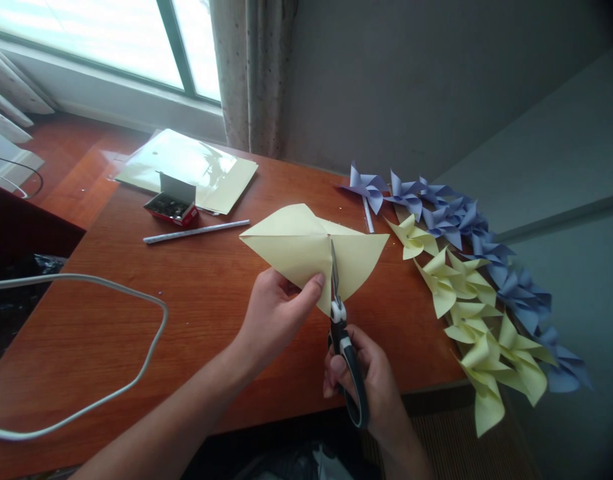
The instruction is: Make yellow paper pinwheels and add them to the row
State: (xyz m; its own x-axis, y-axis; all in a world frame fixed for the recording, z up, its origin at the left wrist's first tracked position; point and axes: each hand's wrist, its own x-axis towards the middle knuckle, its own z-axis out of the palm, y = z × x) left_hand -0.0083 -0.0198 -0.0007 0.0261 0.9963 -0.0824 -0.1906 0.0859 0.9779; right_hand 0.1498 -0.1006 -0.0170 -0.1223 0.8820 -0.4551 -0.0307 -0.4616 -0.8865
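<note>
My left hand pinches the near edge of a pale yellow paper square, held above the wooden table. In my right hand are black-handled scissors, blades pointing away from me. The blades sit closed in a cut running from the paper's near corner toward its centre.
Yellow paper pinwheels and purple paper pinwheels lie in rows along the table's right edge. At the back left are a sheet stack, a small red box and a white stick. A white cable loops at left.
</note>
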